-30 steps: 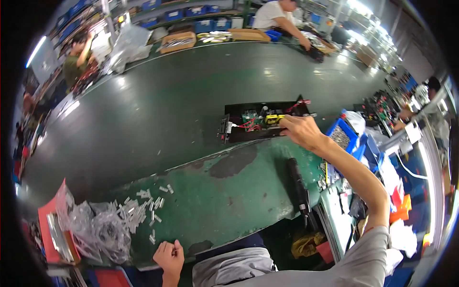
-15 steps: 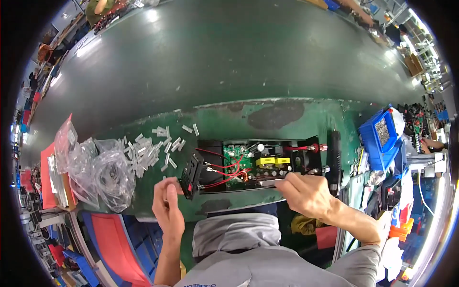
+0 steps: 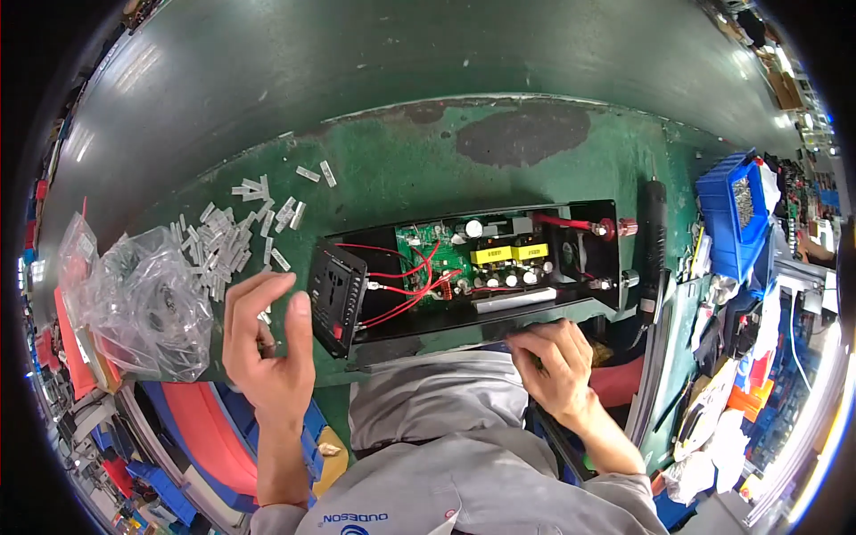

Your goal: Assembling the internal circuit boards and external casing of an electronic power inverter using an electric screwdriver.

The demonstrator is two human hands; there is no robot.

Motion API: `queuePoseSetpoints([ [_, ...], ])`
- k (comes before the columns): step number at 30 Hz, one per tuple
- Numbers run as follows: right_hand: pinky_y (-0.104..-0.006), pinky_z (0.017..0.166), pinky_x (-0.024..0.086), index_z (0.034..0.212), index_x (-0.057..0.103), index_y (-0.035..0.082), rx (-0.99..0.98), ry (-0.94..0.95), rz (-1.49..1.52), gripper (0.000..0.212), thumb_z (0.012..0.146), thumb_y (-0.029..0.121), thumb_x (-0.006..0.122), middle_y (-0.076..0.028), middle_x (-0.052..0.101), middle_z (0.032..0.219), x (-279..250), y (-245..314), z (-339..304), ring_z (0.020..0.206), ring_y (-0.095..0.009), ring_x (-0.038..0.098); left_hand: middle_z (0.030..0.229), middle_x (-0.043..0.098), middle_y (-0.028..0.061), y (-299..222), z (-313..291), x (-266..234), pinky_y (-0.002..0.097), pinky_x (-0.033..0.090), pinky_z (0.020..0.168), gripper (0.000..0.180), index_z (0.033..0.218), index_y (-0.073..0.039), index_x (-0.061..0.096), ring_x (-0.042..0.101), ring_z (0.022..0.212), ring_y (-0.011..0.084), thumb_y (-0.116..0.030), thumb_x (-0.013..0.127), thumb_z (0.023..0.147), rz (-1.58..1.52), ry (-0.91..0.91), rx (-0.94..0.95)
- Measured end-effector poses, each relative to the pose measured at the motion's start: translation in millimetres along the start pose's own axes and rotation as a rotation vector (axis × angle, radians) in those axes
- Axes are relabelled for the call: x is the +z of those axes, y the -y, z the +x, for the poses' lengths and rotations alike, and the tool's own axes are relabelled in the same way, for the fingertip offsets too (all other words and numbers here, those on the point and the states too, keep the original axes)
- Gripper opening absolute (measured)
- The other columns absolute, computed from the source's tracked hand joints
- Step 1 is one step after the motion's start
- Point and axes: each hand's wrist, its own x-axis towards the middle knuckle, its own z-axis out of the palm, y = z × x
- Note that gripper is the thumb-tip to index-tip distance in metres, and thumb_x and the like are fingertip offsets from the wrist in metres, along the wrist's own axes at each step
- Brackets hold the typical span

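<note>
A long black case (image 3: 428, 332) lies open-topped on the green table (image 3: 392, 152), in front of the person's body, its insides in view: a green circuit board (image 3: 412, 239) toward its left part, two yellow components (image 3: 507, 255) near its middle, a silver bar (image 3: 515, 300) along its near wall, and a red terminal (image 3: 609, 229) at its right end. At its left end, a black end panel (image 3: 339, 290) stands tilted, with red wires (image 3: 385, 277) running from it into the case. Just left of that panel, the left hand (image 3: 272, 348) is spread, thumb and fingers apart, with nothing between them. At the case's near side, the right hand (image 3: 555, 361) has its fingers bent; whether they pinch or touch anything cannot be told. Well right of the case, a blue bin (image 3: 720, 214) holds small metal pieces (image 3: 745, 198); well left, a crumpled clear bag (image 3: 147, 308) has contents too unclear to name. A heap of small clear pieces (image 3: 218, 245) lies between bag and case. Just beside the case's right end lies a black power screwdriver (image 3: 655, 232).
</note>
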Motion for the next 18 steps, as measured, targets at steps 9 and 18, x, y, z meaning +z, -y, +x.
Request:
queuePoseSetpoints([
  [9, -0.0390, 0.068, 0.048, 0.088, 0.068, 0.003, 0.244, -0.072, 0.032, 0.022, 0.072, 0.002, 0.083, -0.010, 0.067, 0.086, 30, 2, 5, 0.076, -0.031, 0.063, 0.114, 0.071, 0.0079, -20, 30, 13, 0.0253, 0.037, 0.062, 0.027, 0.111, -0.005, 0.071, 0.050, 0.077, 0.0125, -0.003, 0.076, 0.084, 0.068, 0.104, 0.204],
  [18, -0.0381, 0.061, 0.046, 0.086, 0.068, 0.007, 0.324, -0.116, -0.100, 0.023, 0.067, 0.007, 0.081, -0.006, 0.064, 0.073, 35, -2, 1, 0.061, -0.028, 0.059, 0.099, 0.074, 0.0092, -43, 78, 53, 0.0287, 0.050, 0.071, 0.013, 0.100, -0.004, 0.075, 0.070, 0.086, 0.0233, -0.004, 0.074, 0.086, 0.134, 0.420, 0.318],
])
